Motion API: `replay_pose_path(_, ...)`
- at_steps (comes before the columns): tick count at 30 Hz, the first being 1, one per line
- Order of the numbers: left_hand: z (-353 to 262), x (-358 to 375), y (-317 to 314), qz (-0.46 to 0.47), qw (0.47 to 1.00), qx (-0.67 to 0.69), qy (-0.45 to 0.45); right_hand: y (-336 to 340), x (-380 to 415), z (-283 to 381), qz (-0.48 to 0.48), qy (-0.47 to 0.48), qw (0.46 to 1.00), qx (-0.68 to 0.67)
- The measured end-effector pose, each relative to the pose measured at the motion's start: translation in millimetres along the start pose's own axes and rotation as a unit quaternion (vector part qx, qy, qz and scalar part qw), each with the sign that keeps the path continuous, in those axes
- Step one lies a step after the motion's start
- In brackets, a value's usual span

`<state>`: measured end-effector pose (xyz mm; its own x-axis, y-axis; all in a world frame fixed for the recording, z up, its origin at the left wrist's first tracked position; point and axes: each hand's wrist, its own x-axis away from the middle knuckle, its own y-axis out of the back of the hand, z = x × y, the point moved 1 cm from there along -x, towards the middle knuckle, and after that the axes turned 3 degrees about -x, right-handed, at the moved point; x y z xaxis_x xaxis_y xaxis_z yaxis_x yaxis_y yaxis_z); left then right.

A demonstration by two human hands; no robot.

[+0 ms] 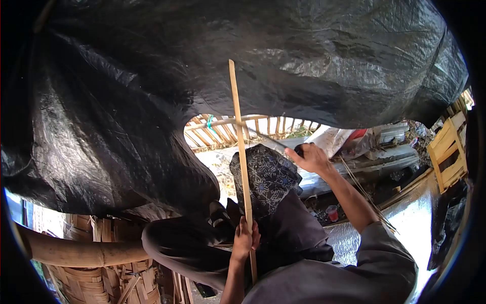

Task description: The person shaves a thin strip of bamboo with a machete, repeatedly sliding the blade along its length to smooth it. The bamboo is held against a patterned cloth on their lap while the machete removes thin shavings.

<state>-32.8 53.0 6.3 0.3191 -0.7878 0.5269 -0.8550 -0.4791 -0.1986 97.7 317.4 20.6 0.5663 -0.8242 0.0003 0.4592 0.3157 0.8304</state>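
A long pale strip of bamboo (241,152) stands nearly upright in the middle of the view, its top end in front of the black sheet. Near its lower part, my left hand (244,239) is wrapped round it. To the right of the strip, my right hand (310,158) grips the dark handle of a knife, whose thin blade (268,138) points up and left towards the strip. A dark patterned cloth (263,177) lies over my knee, behind the strip.
Black plastic sheeting (126,126) hangs across the top and left. A thick bamboo pole (91,251) and woven baskets (86,281) are at lower left. On the right are a wooden frame (448,152), thin sticks (362,190) and a red cup (332,213).
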Motion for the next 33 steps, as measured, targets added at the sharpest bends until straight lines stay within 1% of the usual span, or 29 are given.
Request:
replay_pose_path(1,1.1,1.5,2.2,0.000,1.000,0.002,0.009,-5.7,-5.1,-4.6,-0.001,-0.072,0.994,-0.088)
replay_pose_path(2,2.3,3.2,4.3,-0.002,1.000,0.005,0.019,-15.9,-5.7,-10.1,-0.034,-0.030,0.985,-0.164)
replay_pose_path(3,3.6,4.8,5.8,-0.005,1.000,0.004,0.014,-14.4,3.3,-7.8,0.078,-0.148,0.949,-0.267)
replay_pose_path(5,6.0,5.1,6.8,-0.043,0.995,-0.095,-0.001,-30.5,21.3,-19.2,0.074,-0.169,0.928,-0.323)
replay_pose_path(7,1.3,8.6,9.0,-0.054,0.995,-0.089,0.011,-31.8,46.1,-19.0,0.083,-0.194,0.921,-0.328)
replay_pose_path(8,-2.8,10.6,7.6,-0.053,0.995,-0.079,0.011,-36.1,56.9,-23.6,0.080,-0.204,0.933,-0.286)
replay_pose_path(9,-4.4,12.9,8.1,-0.052,0.996,-0.068,0.013,-51.1,65.9,-41.7,0.114,-0.218,0.933,-0.263)
replay_pose_path(11,-1.2,10.6,12.8,-0.047,0.997,-0.060,0.006,-73.3,89.1,-55.5,0.008,-0.103,0.953,-0.286)
replay_pose_path(12,-6.1,8.6,11.5,-0.051,0.997,-0.056,-0.009,-69.8,98.0,-53.4,0.015,-0.101,0.954,-0.281)
replay_pose_path(14,-14.5,1.7,9.7,-0.066,0.995,-0.062,-0.045,-56.9,116.0,-45.3,0.081,-0.188,0.939,-0.277)
replay_pose_path(15,-18.5,-1.5,10.2,-0.079,0.995,-0.053,-0.041,-57.5,123.0,-44.7,0.086,-0.186,0.941,-0.270)
replay_pose_path(17,-18.4,-12.1,11.2,-0.114,0.983,-0.091,-0.108,-54.4,131.6,-41.4,0.011,-0.134,0.955,-0.265)
replay_pose_path(18,-17.0,-16.4,10.6,-0.126,0.981,-0.050,-0.138,-41.1,135.5,-28.9,0.081,-0.221,0.916,-0.326)
replay_pose_path(19,-17.6,-18.5,9.2,-0.127,0.982,-0.041,-0.137,-40.5,136.1,-25.7,0.084,-0.220,0.918,-0.318)
replay_pose_path(21,-19.6,-21.6,8.7,-0.132,0.979,-0.044,-0.146,-41.3,139.2,-16.2,0.036,-0.257,0.851,-0.456)
replay_pose_path(22,-20.6,-20.4,8.2,-0.136,0.978,-0.066,-0.142,-33.3,138.0,-3.2,0.026,-0.260,0.836,-0.482)
replay_pose_path(25,-22.1,-18.2,4.2,-0.128,0.978,-0.074,-0.146,-29.6,134.5,4.8,0.033,-0.250,0.827,-0.502)
replay_pose_path(27,-26.0,-15.7,-2.2,-0.134,0.980,-0.063,-0.129,-22.9,130.5,13.0,0.044,-0.254,0.828,-0.498)
replay_pose_path(30,-24.8,-16.0,-7.6,-0.100,0.986,-0.021,-0.131,-15.8,125.5,26.6,0.066,-0.186,0.859,-0.473)
replay_pose_path(31,-24.1,-16.0,-7.4,-0.099,0.986,-0.018,-0.130,-15.1,123.9,28.2,0.066,-0.188,0.860,-0.470)
replay_pose_path(33,-23.9,-15.7,-6.5,-0.080,0.987,0.001,-0.140,-14.8,117.1,35.5,0.067,-0.118,0.914,-0.382)
